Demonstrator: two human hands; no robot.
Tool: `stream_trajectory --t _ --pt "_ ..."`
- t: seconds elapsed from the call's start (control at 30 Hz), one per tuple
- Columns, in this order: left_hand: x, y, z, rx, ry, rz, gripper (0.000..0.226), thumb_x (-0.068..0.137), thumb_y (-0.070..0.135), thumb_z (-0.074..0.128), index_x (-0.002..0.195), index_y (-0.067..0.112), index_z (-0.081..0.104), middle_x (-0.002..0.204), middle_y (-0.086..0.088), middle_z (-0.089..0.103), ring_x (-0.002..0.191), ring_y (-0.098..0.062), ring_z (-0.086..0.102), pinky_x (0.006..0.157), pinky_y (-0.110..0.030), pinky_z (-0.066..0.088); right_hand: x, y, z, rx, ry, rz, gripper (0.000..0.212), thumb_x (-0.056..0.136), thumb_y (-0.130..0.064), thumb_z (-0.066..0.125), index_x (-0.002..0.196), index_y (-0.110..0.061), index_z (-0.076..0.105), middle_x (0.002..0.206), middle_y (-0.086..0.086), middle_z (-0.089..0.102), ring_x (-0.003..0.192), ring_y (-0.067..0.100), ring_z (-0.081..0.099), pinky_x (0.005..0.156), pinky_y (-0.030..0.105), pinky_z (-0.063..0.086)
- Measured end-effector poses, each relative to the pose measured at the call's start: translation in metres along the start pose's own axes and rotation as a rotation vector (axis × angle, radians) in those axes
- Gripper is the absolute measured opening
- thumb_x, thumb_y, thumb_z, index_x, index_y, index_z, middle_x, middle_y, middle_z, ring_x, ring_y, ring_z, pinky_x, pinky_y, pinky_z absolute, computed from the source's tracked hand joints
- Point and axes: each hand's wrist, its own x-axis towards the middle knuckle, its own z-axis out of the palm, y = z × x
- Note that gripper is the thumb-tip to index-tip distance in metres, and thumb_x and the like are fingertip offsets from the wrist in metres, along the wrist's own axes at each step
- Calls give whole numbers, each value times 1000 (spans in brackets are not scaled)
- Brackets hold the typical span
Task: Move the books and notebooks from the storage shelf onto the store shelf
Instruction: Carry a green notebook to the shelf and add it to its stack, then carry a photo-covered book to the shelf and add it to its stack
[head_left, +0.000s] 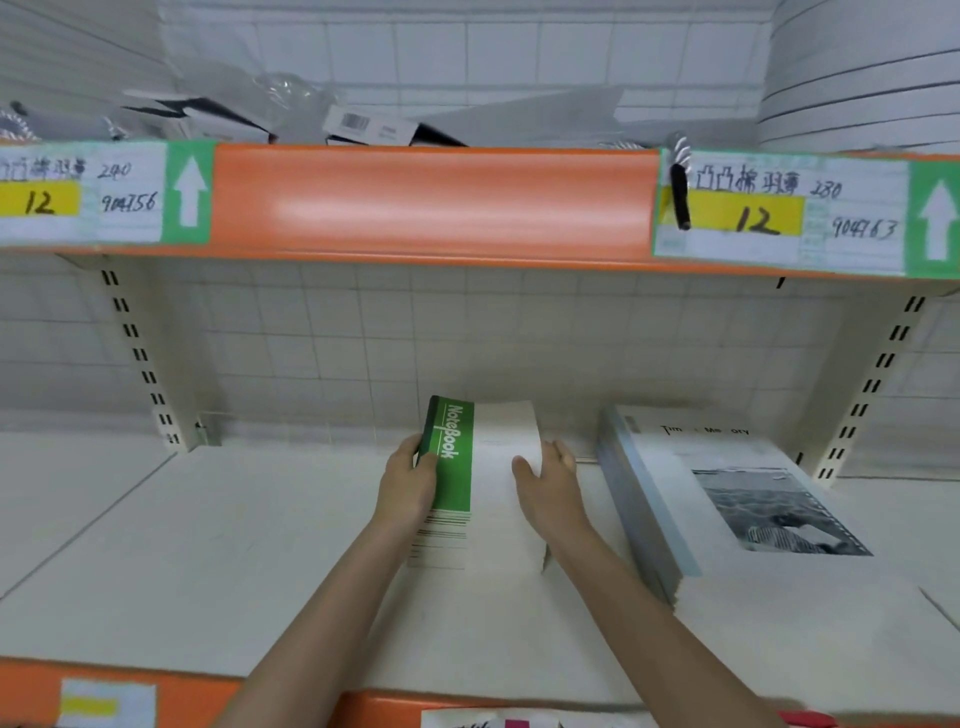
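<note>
Cream metal store shelf (208, 545) with an orange front lip, tiled wall behind. Both arms reach straight in from 6 o'clock toward a green-and-white "NoteBook" notebook (467, 483) lying flat mid-shelf. Left hand (408, 486) has its fingers curled round the green spine edge at 9 o'clock. Right hand (545, 480) grips the white edge at 3 o'clock, thumb on top. Just beside, at 3 o'clock, sits a stack of white books with a black-and-white photo cover (727, 499).
</note>
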Motion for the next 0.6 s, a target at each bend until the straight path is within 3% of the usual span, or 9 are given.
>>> stream_trajectory --t 0.07,0.27,0.4,0.6 --pt "8 -8 1 67 -12 14 39 93 6 37 128 15 53 120 -6 61 106 -26 59 93 -41 49 -2 3 2 -19 -18 5 57 101 -24 38 150 -3 17 159 6 8 144 19 20 109 21 20" --pt "15 -18 2 151 -25 62 41 97 5 32 134 16 49 117 -4 59 103 -22 54 85 -28 41 0 8 7 -61 -35 37 61 101 -27 40 150 -1 14 153 13 28 139 25 32 105 25 29" --pt "19 -24 3 118 -14 61 40 98 6 34 134 15 49 120 -5 60 107 -24 56 88 -31 43 0 9 8 -101 -40 63 59 100 -30 41 144 5 24 142 20 43 128 30 45 95 27 38" --pt "19 -27 2 23 -8 50 38 98 7 37 133 14 50 123 -6 60 108 -24 57 90 -34 46 -4 5 7 -126 -42 37 65 100 -31 40 147 5 15 147 19 37 132 30 41 100 27 36"
